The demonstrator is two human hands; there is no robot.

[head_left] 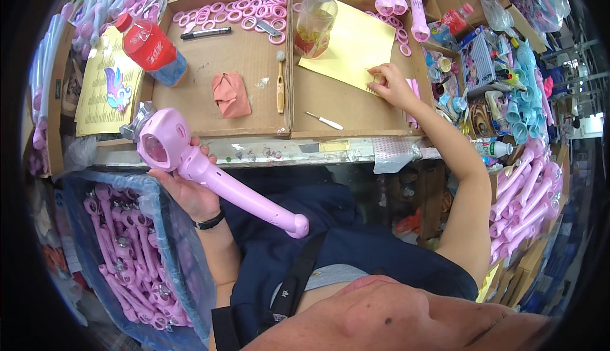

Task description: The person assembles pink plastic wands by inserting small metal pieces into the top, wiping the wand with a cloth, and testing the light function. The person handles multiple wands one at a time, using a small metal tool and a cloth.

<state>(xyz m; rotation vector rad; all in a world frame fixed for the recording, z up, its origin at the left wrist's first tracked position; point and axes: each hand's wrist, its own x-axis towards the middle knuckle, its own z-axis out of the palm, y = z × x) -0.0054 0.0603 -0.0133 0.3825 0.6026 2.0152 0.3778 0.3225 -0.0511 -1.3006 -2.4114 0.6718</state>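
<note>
The left hand (190, 192) is curled around the neck of a pink wand (238, 193), just off the front edge of the desk (286, 155), toward its left corner. The wand's long axis slants from its head, near that edge, down rightward to the person's lap. The right hand (389, 87), fingers bent, touches the near right corner of a yellow sheet (365, 27) in the right cardboard tray (356, 114); whether it pinches anything cannot be told. From it, the wand lies leftward and nearer the body, the left hand being closer to the wand.

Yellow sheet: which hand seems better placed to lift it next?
Probably the right hand: it is at the lower edge of the yellow sheet, while the left hand holds a pink wand.
</note>
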